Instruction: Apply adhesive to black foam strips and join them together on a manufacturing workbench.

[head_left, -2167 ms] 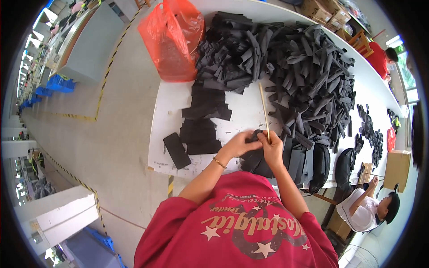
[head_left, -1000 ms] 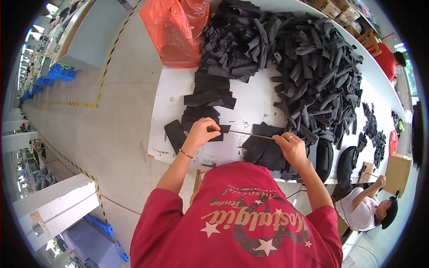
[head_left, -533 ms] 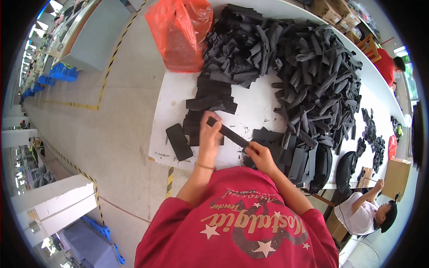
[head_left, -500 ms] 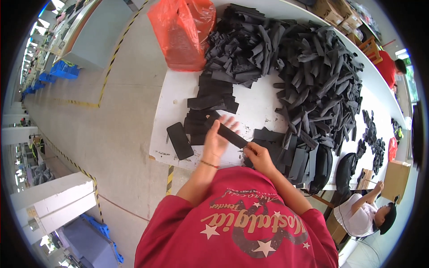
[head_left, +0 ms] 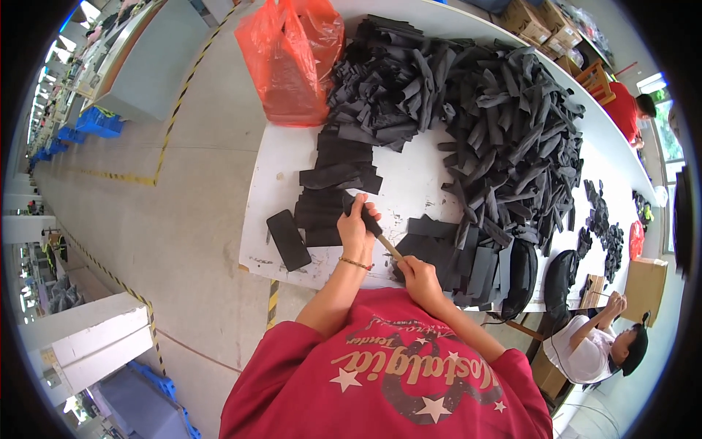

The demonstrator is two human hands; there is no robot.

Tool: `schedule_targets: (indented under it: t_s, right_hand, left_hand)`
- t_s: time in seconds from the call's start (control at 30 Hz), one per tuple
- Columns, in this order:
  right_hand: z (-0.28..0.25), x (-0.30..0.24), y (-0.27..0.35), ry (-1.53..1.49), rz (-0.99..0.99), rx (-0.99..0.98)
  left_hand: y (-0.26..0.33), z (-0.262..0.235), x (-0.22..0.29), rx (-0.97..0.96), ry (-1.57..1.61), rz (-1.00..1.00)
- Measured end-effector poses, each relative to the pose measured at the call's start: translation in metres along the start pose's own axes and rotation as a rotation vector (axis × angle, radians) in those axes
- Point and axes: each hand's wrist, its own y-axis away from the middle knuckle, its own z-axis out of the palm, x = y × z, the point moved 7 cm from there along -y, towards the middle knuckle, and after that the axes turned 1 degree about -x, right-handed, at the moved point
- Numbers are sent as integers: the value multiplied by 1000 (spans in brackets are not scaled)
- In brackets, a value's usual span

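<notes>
Black strip on its thin stick is now pulled in near the chest; a second ago both hands were spread wide. Left hand is clenched round the strip, right hand pinches the stick's near end. White table, huge pile of black strips far right, orange bag far left, grey floor.

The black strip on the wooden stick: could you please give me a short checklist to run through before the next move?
1. Left hand grips black strip: ok.
2. Right hand holds the wooden stick at its near end: ok.
3. Strip fully seated on the stick: cannot tell.
4. Stack of flat black pieces lies beside the left hand: ok.
5. Bare white table surface ahead of the hands: ok.
</notes>
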Motion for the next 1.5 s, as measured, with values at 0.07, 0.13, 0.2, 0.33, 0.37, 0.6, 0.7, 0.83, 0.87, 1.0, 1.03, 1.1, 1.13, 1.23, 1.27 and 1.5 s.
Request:
schedule_targets:
  t_s: [0.07, 0.13, 0.2, 0.33, 0.37, 0.6, 0.7, 0.83, 0.87, 1.0, 1.03, 1.1, 1.13, 1.23, 1.27, 1.5]
  right_hand:
    - [-7, 3, 8, 3, 4, -42]
    - [-20, 9, 23, 10, 9, -88]
    - [-34, 12, 45, 110, -2, -161]
    - [-75, -12, 84, 188, 67, -206]
    - [-86, -20, 73, 279, 120, -137]
    - [-56, -18, -32, -352, -12, 333]
    - [-56, -23, -43, -382, 15, 301]
    - [-71, -11, -49, -307, -41, 364]
    - [-77, -12, -50, -274, -59, 407]
    - [-130, -3, -54, -351, -71, 690]
    - [-143, -8, -56, -356, -71, 730]
    - [-161, -23, -65, -249, -110, 787]
    - [-168, -34, -73, -137, -152, 799]
    - [-192, -62, -79, 54, -166, 800]
    - [-206, -57, -85, 67, -266, 908]
    - [-409, -7, -125, 377, 32, 1194]
  left_hand:
    - [-15, -17, 4, 28, -78, 37]
    - [-19, -24, 5, 33, -48, 38]
    - [-16, -22, 20, 85, -100, 70]
    - [-26, -6, 24, -93, -171, 64]
    - [-21, 4, 16, -82, -83, 11]
    - [6, 44, -29, -6, -44, -122]
    - [17, 54, -28, -249, -294, -97]
    - [63, 76, -50, -935, -992, -155]
    - [79, 78, -53, -886, -870, -384]
    - [88, 72, -79, -939, -936, -477]
    - [96, 80, -76, -956, -962, -364]
    - [105, 97, -70, -981, -957, -215]
    - [105, 106, -69, -947, -955, -215]
    - [107, 114, -60, -912, -921, -201]
    - [106, 113, -58, -966, -995, -134]
    - [52, -13, -1, -561, -1443, 678]
